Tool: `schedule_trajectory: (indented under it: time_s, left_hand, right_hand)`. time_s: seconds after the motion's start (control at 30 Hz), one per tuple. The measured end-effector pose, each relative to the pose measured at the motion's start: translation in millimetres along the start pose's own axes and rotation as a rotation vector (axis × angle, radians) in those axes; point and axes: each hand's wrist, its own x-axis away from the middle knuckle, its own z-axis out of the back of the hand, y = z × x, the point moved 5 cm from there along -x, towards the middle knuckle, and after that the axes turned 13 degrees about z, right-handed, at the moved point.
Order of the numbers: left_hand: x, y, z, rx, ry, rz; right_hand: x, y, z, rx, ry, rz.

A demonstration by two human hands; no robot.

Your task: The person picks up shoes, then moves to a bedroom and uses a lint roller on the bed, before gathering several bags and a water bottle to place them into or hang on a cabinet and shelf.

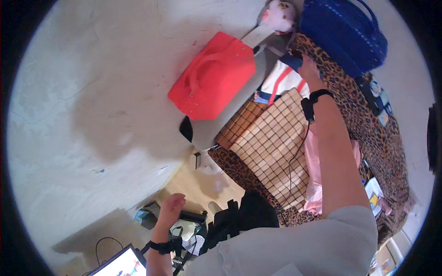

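My right hand (308, 67) reaches out to the navy edge of a white fabric bag (278, 74) with red straps. Its fingers are partly hidden, so I cannot tell whether they grip the cloth. The bag lies at the far end of a mat of pale wooden tiles (276, 138), beside a strip of browner tiles (241, 124). My left hand (172, 207) hangs at the lower left, its fingers loosely curled and nothing visible in them. Black bands with attached devices circle both wrists, and a cable runs from the right one.
Left of the mat is a red bag (217, 76) with a handle. A blue bag (345, 34) and a plush toy (279, 15) sit at the top. Leopard-print cloth (373, 145) surrounds the mat; pink fabric (312, 186) lies under my right arm. A lit screen (121, 264) stands lower left.
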Motion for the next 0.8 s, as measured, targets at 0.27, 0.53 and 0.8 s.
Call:
schedule_trajectory:
  time_s: [0.27,0.53,0.8]
  left_hand:
    - [9,-26,-15,0.128,-0.040,0.275]
    - [-20,29,-35,-0.004,-0.104,0.061]
    - [-42,135,-70,-0.091,-0.072,-0.302]
  right_hand:
    - [37,-22,-39,0.459,-0.507,-0.031]
    - [116,-1,116,0.035,0.425,0.244]
    - [219,-16,216,-0.461,0.588,-0.032]
